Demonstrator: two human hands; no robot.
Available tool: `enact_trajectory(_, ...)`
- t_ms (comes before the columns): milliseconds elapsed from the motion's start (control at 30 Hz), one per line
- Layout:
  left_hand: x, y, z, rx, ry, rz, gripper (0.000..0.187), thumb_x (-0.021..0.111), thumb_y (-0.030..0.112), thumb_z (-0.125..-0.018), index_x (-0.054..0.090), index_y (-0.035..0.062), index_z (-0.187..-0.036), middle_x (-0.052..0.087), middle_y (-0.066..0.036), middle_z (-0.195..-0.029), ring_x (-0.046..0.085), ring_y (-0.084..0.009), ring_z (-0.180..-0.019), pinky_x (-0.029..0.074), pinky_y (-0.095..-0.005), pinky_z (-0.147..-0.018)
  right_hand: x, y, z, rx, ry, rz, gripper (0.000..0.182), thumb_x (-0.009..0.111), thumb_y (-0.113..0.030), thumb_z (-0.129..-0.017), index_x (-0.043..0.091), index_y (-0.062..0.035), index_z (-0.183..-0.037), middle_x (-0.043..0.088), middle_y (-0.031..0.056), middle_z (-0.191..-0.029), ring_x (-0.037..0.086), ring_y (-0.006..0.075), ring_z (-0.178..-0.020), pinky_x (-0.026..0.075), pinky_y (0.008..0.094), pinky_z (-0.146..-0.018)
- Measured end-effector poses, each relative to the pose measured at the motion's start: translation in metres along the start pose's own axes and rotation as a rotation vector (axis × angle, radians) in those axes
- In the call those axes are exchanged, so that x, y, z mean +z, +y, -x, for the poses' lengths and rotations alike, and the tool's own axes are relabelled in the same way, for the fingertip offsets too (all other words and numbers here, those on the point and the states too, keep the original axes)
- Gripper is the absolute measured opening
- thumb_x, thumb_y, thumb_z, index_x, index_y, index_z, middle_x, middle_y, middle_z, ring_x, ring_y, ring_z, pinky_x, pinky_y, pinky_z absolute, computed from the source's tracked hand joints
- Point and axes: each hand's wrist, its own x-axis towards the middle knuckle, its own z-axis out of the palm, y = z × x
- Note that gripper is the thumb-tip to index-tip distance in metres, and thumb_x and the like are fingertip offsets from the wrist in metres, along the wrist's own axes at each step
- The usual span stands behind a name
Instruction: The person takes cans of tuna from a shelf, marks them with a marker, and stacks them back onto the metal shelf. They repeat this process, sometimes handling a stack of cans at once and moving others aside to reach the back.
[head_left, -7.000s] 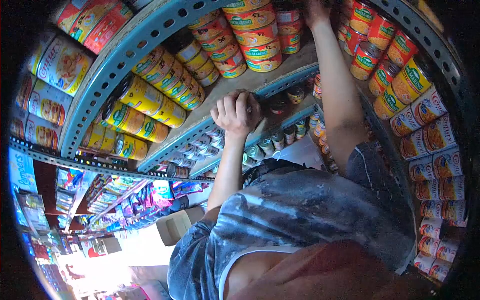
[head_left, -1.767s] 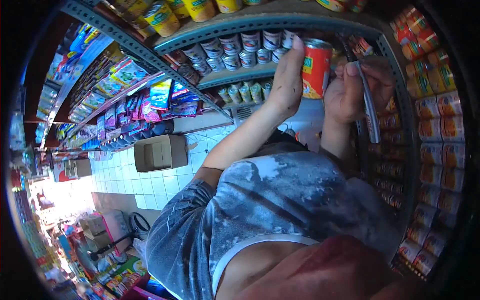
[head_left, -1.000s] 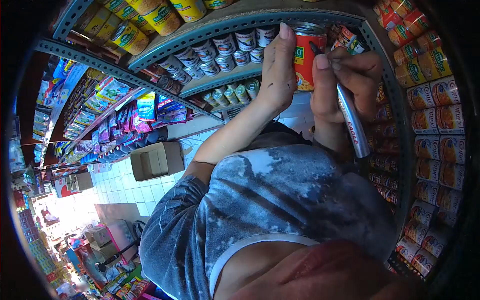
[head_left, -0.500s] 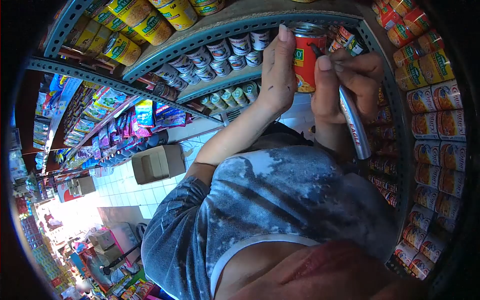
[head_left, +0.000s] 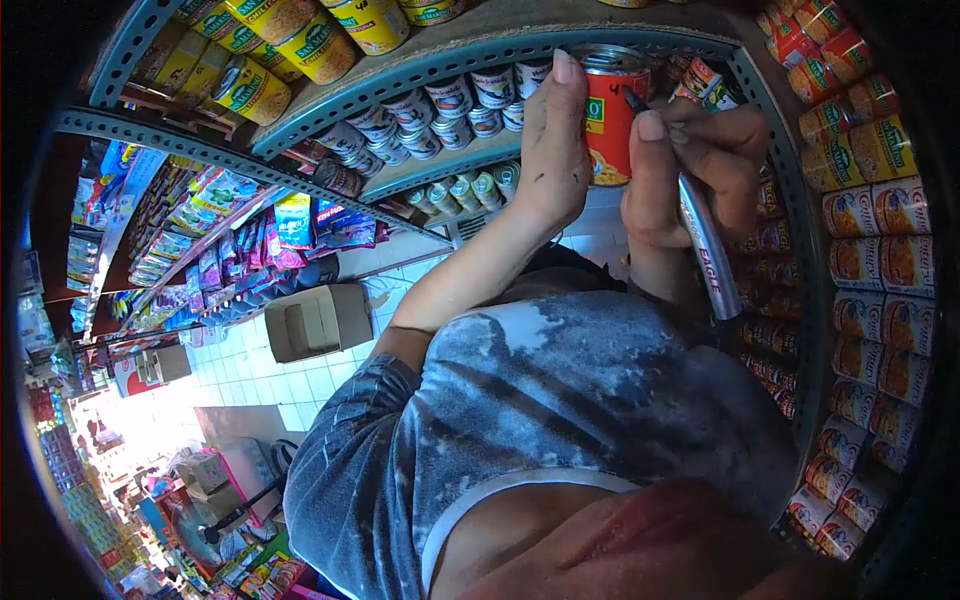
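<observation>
The big metal shelf [head_left: 520,28] looks almost the same as half a second ago, so the work seems to be staying in one spot. A brown box [head_left: 350,315] sits on the white floor [head_left: 300,390], well off to the left. Yellow cans [head_left: 320,45] stand on the shelf, and white cans [head_left: 448,98] sit in rows under it.

The left hand [head_left: 553,150] is curled around a red can [head_left: 617,130], gripping its side. Its thumb points up, and the other fingers are hidden behind the can. The right hand [head_left: 720,175] is closed around a silver pen [head_left: 708,258], pinching it with the thumb and fingers.

The red can is held up between the two hands, in front of the shelf, almost upright. The silver pen slants, with its dark tip touching the can or just beside it; I cannot tell which.

The smallest thing has changed most: the black mark [head_left: 615,88] near the top of the can is fuller than half a second ago. It looks like a number, maybe a 4. So the writing seems well under way, but I cannot tell if it is all done.
</observation>
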Motion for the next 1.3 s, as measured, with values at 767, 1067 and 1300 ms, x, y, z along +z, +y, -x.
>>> enact_trajectory(767, 0.004, -0.008, -0.011, -0.357, 0.184, 0.365, 0.066, 0.040, 0.065, -0.093, 0.054, 0.0053, -0.116, 0.065, -0.009, -0.096, 0.066, -0.0192, -0.085, 0.055, -0.0337, -0.076, -0.013, 0.011, 0.017, -0.018, 0.194, 0.255, 0.027, 0.072, -0.011, -0.082, 0.049, -0.0078, -0.097, 0.055, 0.0114, -0.092, 0.053, 0.0145, -0.080, 0.044, 0.0236, -0.069)
enact_trajectory(1067, 0.025, -0.043, -0.041, -0.412, 0.082, 0.403, 0.071, 0.038, 0.072, -0.089, 0.052, 0.0111, -0.124, 0.062, -0.008, -0.112, 0.061, -0.0203, -0.100, 0.049, -0.0382, -0.089, -0.052, 0.041, 0.015, -0.079, 0.224, 0.428, 0.024, 0.068, -0.008, -0.082, 0.049, -0.0072, -0.098, 0.051, 0.0112, -0.091, 0.053, 0.0166, -0.080, 0.045, 0.0256, -0.072)
enact_trajectory(1300, 0.052, -0.064, -0.091, 0.200, 0.003, -0.267, 0.047, 0.071, 0.018, -0.087, 0.043, 0.0015, -0.120, 0.053, -0.009, -0.105, 0.054, -0.0162, -0.092, 0.047, -0.0309, -0.082, -0.087, 0.063, 0.001, 0.043, 0.210, 0.236, 0.025, 0.066, -0.008, -0.083, 0.046, -0.0072, -0.099, 0.048, 0.0130, -0.092, 0.052, 0.0190, -0.079, 0.048, 0.0333, -0.071)
